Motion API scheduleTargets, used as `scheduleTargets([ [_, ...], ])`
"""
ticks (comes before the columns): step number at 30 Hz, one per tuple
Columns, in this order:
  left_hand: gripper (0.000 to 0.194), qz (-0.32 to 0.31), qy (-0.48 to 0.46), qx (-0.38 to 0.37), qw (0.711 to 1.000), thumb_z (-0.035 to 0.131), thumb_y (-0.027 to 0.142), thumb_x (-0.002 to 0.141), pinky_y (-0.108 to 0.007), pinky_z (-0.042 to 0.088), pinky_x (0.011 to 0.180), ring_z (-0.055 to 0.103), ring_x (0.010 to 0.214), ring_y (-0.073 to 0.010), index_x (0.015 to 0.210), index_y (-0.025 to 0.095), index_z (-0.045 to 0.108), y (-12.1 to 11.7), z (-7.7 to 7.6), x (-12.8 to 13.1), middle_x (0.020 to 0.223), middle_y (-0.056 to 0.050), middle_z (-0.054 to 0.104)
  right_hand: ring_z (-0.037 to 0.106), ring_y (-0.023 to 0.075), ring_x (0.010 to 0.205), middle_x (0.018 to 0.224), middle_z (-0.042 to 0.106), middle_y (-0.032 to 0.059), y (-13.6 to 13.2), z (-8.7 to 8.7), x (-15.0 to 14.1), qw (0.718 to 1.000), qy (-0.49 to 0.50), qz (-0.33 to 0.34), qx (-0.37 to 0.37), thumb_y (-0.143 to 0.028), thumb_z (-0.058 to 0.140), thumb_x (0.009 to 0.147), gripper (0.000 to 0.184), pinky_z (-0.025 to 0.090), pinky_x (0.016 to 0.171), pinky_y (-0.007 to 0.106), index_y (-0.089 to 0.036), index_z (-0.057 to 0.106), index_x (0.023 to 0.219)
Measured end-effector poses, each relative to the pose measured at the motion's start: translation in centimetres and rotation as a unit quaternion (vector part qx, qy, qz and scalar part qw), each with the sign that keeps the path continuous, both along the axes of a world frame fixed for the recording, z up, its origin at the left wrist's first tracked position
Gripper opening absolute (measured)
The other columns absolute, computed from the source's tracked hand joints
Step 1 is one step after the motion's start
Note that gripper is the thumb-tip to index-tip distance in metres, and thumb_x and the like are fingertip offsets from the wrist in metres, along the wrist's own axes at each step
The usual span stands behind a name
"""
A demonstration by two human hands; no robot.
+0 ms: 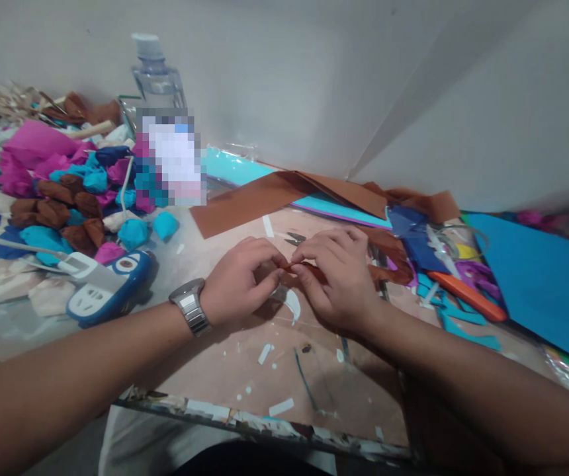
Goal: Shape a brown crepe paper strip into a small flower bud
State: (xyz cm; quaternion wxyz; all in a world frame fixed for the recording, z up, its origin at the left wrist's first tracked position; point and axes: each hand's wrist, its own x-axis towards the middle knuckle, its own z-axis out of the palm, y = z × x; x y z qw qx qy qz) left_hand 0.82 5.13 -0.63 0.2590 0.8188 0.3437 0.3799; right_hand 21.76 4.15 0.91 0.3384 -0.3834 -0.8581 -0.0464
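Observation:
Over the middle of the board, my left hand [247,274] and my right hand [337,277] meet, thumbs and forefingers pinched. Between them is a thin, rolled or folded piece of brown crepe paper [314,271]. Part of it lies hidden under my right fingers, and brown paper shows again beyond that hand; I cannot tell if it is the same piece. My left wrist wears a metal watch [192,306]. Dark metal tips, like those of scissors [294,238], poke out just behind my hands. A wide strip of brown paper [245,200] lies farther back.
Left of the board are a blue-and-white power strip [110,287] with a plugged-in charger, crumpled colored paper bundles [56,211], and a clear bottle [158,82]. An orange-handled cutter [468,296] and blue sheets [552,284] lie right. White scraps dot the board [364,403]. A wall stands behind.

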Motion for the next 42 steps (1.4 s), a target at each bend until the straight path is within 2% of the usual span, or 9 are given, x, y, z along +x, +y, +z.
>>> scheduleTargets([
  [2, 0.009, 0.008, 0.001, -0.004, 1.000, 0.062, 0.018, 0.090, -0.039, 0.048, 0.089, 0.062, 0.094, -0.0216, 0.097, 0.018, 0.067, -0.02, -0.02, -0.02, 0.098, -0.006, 0.071, 0.062, 0.0227, 0.101, 0.097, 0.075, 0.0012, 0.05, -0.04, -0.01, 1.000, -0.006, -0.004, -0.003, -0.024, 0.059, 0.098, 0.006, 0.030, 0.096, 0.045, -0.022, 0.064, 0.095],
  [5, 0.016, 0.015, -0.020, 0.004, 1.000, 0.065, 0.023, 0.091, -0.039, 0.049, 0.091, 0.063, 0.101, -0.0225, 0.106, 0.018, 0.067, -0.04, 0.10, -0.01, 0.106, -0.008, 0.071, 0.062, 0.0232, 0.102, 0.098, 0.076, 0.0010, 0.10, -0.10, -0.02, 1.000, -0.020, -0.009, -0.012, -0.024, 0.060, 0.097, 0.006, 0.030, 0.097, 0.045, -0.022, 0.065, 0.095],
  [10, 0.012, 0.026, -0.027, 0.019, 0.999, 0.066, 0.029, 0.095, -0.037, 0.050, 0.089, 0.065, 0.095, -0.0204, 0.099, 0.019, 0.072, 0.04, 0.06, -0.12, 0.098, -0.006, 0.076, 0.063, 0.0227, 0.101, 0.097, 0.077, 0.0001, 0.15, -0.27, 0.07, 1.000, -0.019, -0.001, 0.000, -0.023, 0.064, 0.096, 0.002, 0.030, 0.099, 0.046, -0.023, 0.066, 0.095],
  [16, 0.013, 0.039, -0.045, -0.016, 0.998, 0.065, 0.027, 0.096, -0.034, 0.052, 0.085, 0.067, 0.092, -0.0192, 0.096, 0.019, 0.075, -0.05, -0.07, -0.25, 0.096, -0.006, 0.077, 0.064, 0.0215, 0.098, 0.092, 0.077, -0.0012, 0.29, -0.33, 0.13, 1.000, 0.002, -0.002, 0.025, -0.031, 0.068, 0.097, 0.008, 0.031, 0.099, 0.045, -0.024, 0.068, 0.094],
  [25, 0.015, 0.035, -0.085, -0.095, 0.991, 0.063, 0.027, 0.097, -0.028, 0.053, 0.077, 0.068, 0.089, -0.0170, 0.097, 0.018, 0.075, -0.15, 0.06, 0.13, 0.098, -0.006, 0.074, 0.064, 0.0218, 0.099, 0.094, 0.078, -0.0014, 0.34, -0.43, 0.14, 1.000, 0.015, -0.008, 0.021, -0.029, 0.068, 0.095, 0.005, 0.030, 0.101, 0.046, -0.024, 0.070, 0.095],
  [35, 0.013, -0.003, -0.062, -0.023, 0.998, 0.062, 0.019, 0.097, -0.033, 0.050, 0.086, 0.065, 0.091, -0.0176, 0.091, 0.017, 0.073, 0.02, 0.17, -0.14, 0.093, -0.006, 0.072, 0.065, 0.0215, 0.098, 0.093, 0.077, -0.0013, 0.20, -0.39, 0.14, 1.000, 0.030, -0.001, 0.006, -0.029, 0.069, 0.094, 0.006, 0.031, 0.101, 0.046, -0.024, 0.070, 0.090],
  [42, 0.015, -0.009, -0.048, -0.039, 0.998, 0.058, 0.023, 0.099, -0.033, 0.049, 0.086, 0.063, 0.092, -0.0172, 0.094, 0.017, 0.071, 0.22, 0.01, -0.23, 0.095, -0.005, 0.069, 0.065, 0.0207, 0.097, 0.096, 0.078, -0.0017, 0.24, -0.29, 0.23, 1.000, 0.018, 0.013, 0.011, -0.030, 0.068, 0.096, 0.008, 0.032, 0.098, 0.046, -0.029, 0.075, 0.101],
])
